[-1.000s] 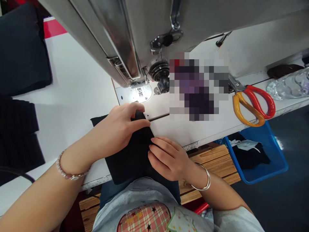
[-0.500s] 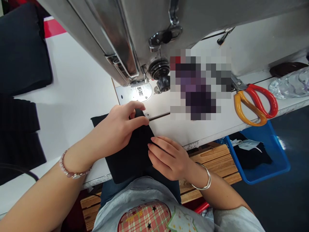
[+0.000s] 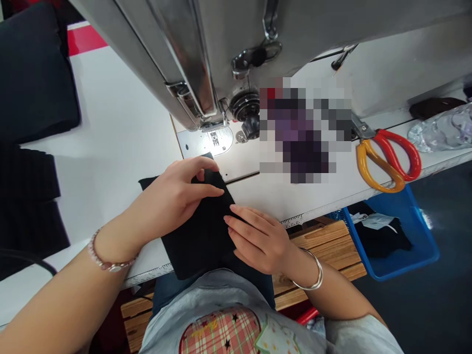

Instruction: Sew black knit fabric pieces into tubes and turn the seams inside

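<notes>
Your black cloth (image 3: 204, 236), seemingly not yet stitched, overhangs the front edge of the surface (image 3: 114, 137), its tip beside the needle plate (image 3: 201, 141); left hand (image 3: 177, 189) fingers spread, right hand (image 3: 260, 238) fingers together, pinch hidden.

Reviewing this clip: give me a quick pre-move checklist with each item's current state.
1. Left hand over the black cloth: ok, thumb and index finger apart.
2. Right hand at the cloth's right edge: ok; whether it pinches, cannot tell, thumb hidden.
3. Fingers off the needle plate: ok.
4. Cloth covering the plate's slots: not ok, they show bare.
5. Needle raised: cannot tell, hidden by the sewing machine.
6. Scissors apart from hands and cloth: ok.
</notes>
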Demonstrator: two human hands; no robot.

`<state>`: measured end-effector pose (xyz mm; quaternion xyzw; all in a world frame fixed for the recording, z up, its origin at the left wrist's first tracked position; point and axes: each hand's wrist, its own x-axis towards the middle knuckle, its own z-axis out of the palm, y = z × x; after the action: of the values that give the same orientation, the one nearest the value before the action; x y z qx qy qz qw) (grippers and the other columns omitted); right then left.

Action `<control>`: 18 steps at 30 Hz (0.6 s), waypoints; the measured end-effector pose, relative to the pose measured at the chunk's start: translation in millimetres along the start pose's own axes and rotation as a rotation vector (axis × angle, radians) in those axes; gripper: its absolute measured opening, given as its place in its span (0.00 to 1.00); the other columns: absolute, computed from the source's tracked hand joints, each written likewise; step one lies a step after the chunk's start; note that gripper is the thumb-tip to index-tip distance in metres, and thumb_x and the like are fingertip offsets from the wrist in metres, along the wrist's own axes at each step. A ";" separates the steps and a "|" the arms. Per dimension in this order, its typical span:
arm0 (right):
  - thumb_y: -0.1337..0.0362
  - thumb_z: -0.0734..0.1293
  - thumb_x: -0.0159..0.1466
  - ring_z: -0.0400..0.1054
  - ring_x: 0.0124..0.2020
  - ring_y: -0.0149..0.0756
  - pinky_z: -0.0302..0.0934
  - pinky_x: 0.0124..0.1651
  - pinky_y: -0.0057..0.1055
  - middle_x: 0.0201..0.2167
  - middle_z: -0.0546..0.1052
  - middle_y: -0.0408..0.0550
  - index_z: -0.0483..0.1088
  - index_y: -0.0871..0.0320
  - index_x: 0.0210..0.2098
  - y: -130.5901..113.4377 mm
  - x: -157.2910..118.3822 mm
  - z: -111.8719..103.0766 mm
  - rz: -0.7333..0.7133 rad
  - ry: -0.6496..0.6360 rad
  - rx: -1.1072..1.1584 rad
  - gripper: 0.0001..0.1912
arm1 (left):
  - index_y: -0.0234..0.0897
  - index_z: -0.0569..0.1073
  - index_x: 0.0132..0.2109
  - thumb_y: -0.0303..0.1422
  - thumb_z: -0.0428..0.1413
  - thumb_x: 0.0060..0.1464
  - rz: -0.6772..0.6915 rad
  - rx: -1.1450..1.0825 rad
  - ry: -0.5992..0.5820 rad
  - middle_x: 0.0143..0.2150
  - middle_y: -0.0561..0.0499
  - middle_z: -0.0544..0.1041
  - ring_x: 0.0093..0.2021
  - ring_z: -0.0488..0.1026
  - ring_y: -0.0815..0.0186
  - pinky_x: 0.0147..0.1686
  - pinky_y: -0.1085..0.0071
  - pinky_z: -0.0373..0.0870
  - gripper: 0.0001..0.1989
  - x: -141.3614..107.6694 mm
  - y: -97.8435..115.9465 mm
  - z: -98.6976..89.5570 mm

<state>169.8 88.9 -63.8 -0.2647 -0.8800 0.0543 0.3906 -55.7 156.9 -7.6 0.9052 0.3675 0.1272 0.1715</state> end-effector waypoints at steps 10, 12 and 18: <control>0.72 0.65 0.63 0.73 0.53 0.45 0.72 0.53 0.38 0.43 0.81 0.55 0.76 0.66 0.38 -11.0 2.5 -0.8 0.019 -0.026 -0.037 0.07 | 0.32 0.69 0.59 0.22 0.46 0.62 0.065 0.246 0.090 0.61 0.37 0.67 0.62 0.63 0.51 0.59 0.49 0.67 0.20 -24.6 13.5 26.5; 0.72 0.66 0.63 0.73 0.52 0.46 0.71 0.51 0.37 0.44 0.81 0.54 0.76 0.66 0.39 -17.7 4.2 2.7 0.006 -0.047 -0.072 0.07 | 0.34 0.69 0.59 0.24 0.46 0.63 0.169 0.180 0.046 0.61 0.40 0.68 0.64 0.62 0.53 0.62 0.49 0.65 0.19 -23.2 2.6 21.4; 0.70 0.68 0.62 0.73 0.48 0.44 0.71 0.45 0.35 0.43 0.81 0.52 0.77 0.64 0.38 -16.3 10.2 5.5 -0.059 -0.092 -0.097 0.05 | 0.32 0.71 0.56 0.24 0.47 0.63 0.115 0.141 0.045 0.60 0.38 0.69 0.66 0.60 0.52 0.64 0.48 0.62 0.17 -20.5 3.6 15.8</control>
<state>153.3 80.8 -55.9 -0.2547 -0.9059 0.0120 0.3380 -62.2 136.5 -22.6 0.9315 0.3267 0.1311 0.0914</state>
